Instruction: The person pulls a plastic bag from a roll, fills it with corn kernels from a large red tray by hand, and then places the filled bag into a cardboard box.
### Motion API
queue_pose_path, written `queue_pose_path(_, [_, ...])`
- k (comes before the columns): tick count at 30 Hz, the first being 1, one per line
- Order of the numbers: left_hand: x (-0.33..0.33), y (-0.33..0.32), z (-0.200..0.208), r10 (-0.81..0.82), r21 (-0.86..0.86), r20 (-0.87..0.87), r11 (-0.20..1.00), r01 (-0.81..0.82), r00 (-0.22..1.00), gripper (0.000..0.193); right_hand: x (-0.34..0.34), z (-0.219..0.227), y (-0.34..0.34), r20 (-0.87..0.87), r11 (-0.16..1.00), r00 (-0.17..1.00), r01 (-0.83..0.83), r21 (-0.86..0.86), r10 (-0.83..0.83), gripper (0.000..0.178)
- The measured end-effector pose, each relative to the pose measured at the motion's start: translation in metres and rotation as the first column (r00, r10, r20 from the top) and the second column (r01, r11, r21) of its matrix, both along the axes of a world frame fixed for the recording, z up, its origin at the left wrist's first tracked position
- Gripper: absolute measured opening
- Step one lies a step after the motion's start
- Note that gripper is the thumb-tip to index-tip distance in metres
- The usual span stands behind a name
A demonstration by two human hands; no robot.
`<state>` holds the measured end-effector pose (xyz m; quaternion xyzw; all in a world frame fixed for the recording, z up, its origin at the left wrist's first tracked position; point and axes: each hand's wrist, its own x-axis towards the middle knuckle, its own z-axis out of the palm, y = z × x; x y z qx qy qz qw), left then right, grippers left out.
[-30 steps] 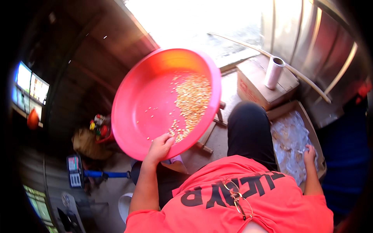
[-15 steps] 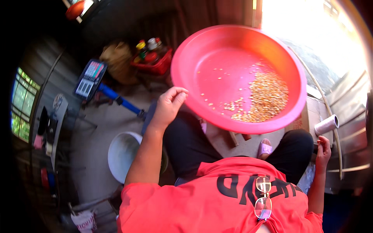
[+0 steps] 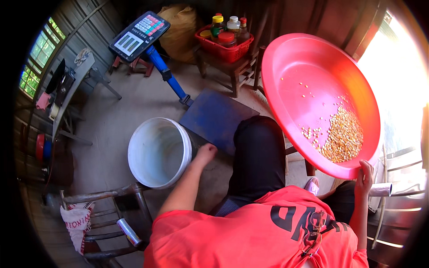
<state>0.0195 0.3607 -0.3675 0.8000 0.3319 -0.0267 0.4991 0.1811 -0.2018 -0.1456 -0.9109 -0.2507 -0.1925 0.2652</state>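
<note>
A wide red plastic basin point(image 3: 304, 67) stands tilted in front of me at the right. A heap of yellow corn kernels point(image 3: 343, 138) lies along its lower right side, with loose kernels scattered beside it. My right hand point(image 3: 364, 175) grips the basin's near right rim. Down at the left, my left hand point(image 3: 206, 154) is loosely closed between a white bucket point(image 3: 187, 147) and my thigh, with nothing visible in it. The bucket stands on the floor and no contents show inside.
A platform scale point(image 3: 214, 117) with a blue post and keypad display point(image 3: 140, 35) stands ahead. Behind it, a red basket point(image 3: 230, 52) of jars and bottles sits on a wooden chair. At lower left is a chair point(image 3: 105, 194) holding a cloth and a can-like cylinder point(image 3: 129, 232).
The view has swung left, placing the basin farther right. My left hand has dropped from beside the basin's rim to beside the bucket. My right hand has come up onto the rim.
</note>
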Motion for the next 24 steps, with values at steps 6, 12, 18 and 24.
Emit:
queue_pose_path(6, [-0.017, -0.040, -0.113, -0.585, -0.006, -0.268, 0.795, 0.606, 0.765, 0.022, 0.008, -0.010, 0.010, -0.003, 1.000, 1.000, 0.009, -0.022, -0.009, 0.026])
queue_pose_path(12, [-0.033, -0.078, -0.155, -0.677, 0.141, 0.136, 0.736, 0.662, 0.723, 0.025, 0.000, -0.008, 0.023, 0.049, 0.999, 0.998, 0.043, 0.004, -0.043, 0.025])
queue_pose_path(18, [-0.034, -0.073, -0.124, -0.648, 0.038, -0.243, 0.738, 0.674, 0.722, 0.025, -0.004, 0.001, 0.015, 0.020, 0.985, 0.998, -0.056, 0.164, 0.054, 0.031])
queue_pose_path(24, [-0.007, -0.059, -0.112, -0.647, 0.050, -0.304, 0.722, 0.690, 0.699, 0.025, -0.038, 0.012, -0.058, -0.041, 0.874, 0.972, 0.225, 0.431, -0.230, 0.024])
